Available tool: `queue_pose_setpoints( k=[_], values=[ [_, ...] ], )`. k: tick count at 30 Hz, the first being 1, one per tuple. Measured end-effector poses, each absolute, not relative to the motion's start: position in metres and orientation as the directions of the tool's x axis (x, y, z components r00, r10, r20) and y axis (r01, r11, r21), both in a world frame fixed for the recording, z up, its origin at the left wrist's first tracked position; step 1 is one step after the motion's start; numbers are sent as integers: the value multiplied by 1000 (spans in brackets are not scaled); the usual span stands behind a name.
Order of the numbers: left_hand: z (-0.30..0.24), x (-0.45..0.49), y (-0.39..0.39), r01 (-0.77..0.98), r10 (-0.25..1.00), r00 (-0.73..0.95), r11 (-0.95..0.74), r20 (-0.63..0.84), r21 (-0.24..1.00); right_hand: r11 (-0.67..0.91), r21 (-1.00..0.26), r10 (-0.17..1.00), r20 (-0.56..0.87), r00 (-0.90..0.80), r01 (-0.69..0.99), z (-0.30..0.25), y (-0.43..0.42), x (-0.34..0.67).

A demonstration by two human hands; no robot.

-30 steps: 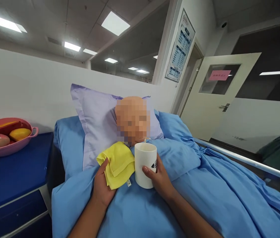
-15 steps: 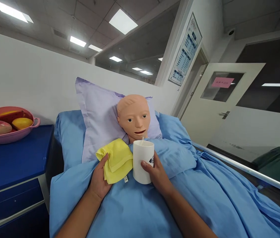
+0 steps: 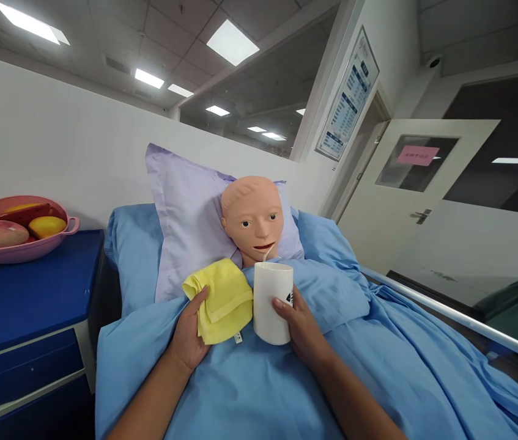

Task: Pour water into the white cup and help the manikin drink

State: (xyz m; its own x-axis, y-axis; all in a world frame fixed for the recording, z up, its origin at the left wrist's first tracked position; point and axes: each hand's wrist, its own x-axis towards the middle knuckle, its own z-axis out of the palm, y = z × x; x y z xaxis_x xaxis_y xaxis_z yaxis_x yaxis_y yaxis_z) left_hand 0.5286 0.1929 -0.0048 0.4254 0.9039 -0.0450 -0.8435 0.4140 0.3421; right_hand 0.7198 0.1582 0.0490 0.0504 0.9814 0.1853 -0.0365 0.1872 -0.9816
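Observation:
A folded yellow towel (image 3: 224, 302) with a small white tag is gripped by my left hand (image 3: 191, 333), thumb on top. My right hand (image 3: 302, 324) is wrapped round a white mug (image 3: 271, 305) with a dark printed mark. A bent straw (image 3: 266, 252) sticks up from the mug, its tip close to the mouth of a manikin's head (image 3: 254, 214); whether it touches the lips I cannot tell. The head rests on a lilac pillow (image 3: 180, 220), with a blue quilt (image 3: 235, 391) drawn up to its neck. Towel and mug are side by side above the quilt.
Left of the bed stands a blue bedside cabinet (image 3: 24, 299) bearing a pink basket (image 3: 24, 249) of fruit. A white bed rail (image 3: 460, 315) runs along the right side. Beyond it are a door (image 3: 405, 201) and a wall with a framed notice (image 3: 350, 95).
The straw now shows more plainly, leaning towards the manikin's mouth. Both hands, towel and mug sit slightly further right in view, along with the whole scene.

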Motion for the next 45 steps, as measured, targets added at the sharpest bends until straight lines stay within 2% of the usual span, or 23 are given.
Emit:
queue_pose_setpoints(
  k=[6, 14, 20, 26, 36, 45],
  values=[
    [0, 528, 190, -834, 905, 418, 416, -78, 363, 201, -979, 979, 200, 43, -26, 47, 158, 720],
    [2, 528, 187, -826, 895, 444, 427, -43, 367, 193, -981, 981, 193, 19, 20, 45, 158, 724],
    [1, 529, 188, -831, 901, 432, 416, -44, 370, 199, -980, 980, 199, -1, -22, 44, 158, 723],
    [4, 528, 186, -831, 903, 426, 413, -52, 372, 201, -970, 977, 189, 95, -136, 48, 157, 717],
    [4, 528, 186, -834, 896, 443, 421, -24, 355, 173, -947, 982, 144, 121, -270, 55, 155, 712],
    [4, 528, 185, -833, 905, 424, 406, -38, 376, 206, -954, 972, 175, 158, -216, 47, 158, 714]
  ],
)
